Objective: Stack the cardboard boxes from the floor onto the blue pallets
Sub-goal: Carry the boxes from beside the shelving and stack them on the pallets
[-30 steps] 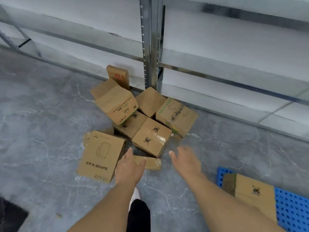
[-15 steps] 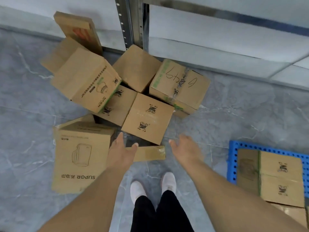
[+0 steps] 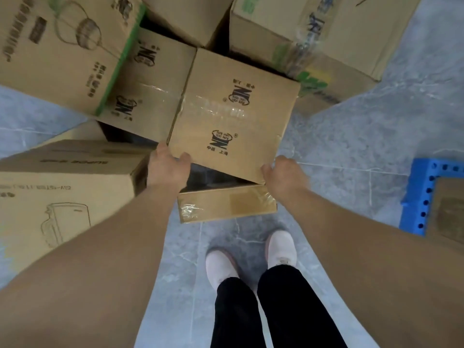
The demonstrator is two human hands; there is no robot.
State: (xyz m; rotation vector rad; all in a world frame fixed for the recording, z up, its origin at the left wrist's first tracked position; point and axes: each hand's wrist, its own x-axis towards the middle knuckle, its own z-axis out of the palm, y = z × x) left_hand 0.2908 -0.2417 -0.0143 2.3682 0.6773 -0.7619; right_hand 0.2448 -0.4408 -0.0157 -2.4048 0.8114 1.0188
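Fingers of both hands curl over the near corners of the taped box (image 3: 233, 116) in the middle of the heap. The left hand (image 3: 167, 167) grips the near left corner, thumb lying on the top face and the other fingers hidden down the side. The right hand (image 3: 282, 174) grips the near right corner, its knuckles bent over the edge. Whether the box is lifted off anything yet, I cannot tell; its near edge sits above a dark gap.

Just below that gap, close to the person's feet, a flat taped box (image 3: 227, 204) lies on the grey floor (image 3: 351, 146). To the left a large box with a line drawing of an appliance (image 3: 62, 194) stands beside the left forearm. Behind the gripped box, touching its left edge, is another box with the same logo (image 3: 148, 89), and a bigger green-edged box (image 3: 62, 46) overlaps that one from the upper left. At the upper right a box with green print and clear tape (image 3: 326, 38) rests against the far right corner of the gripped one.

At the right edge a corner of a blue pallet (image 3: 421, 197) shows, with a cardboard box (image 3: 449, 212) already on it. White shoes (image 3: 251, 257) and black trousers stand between the forearms.
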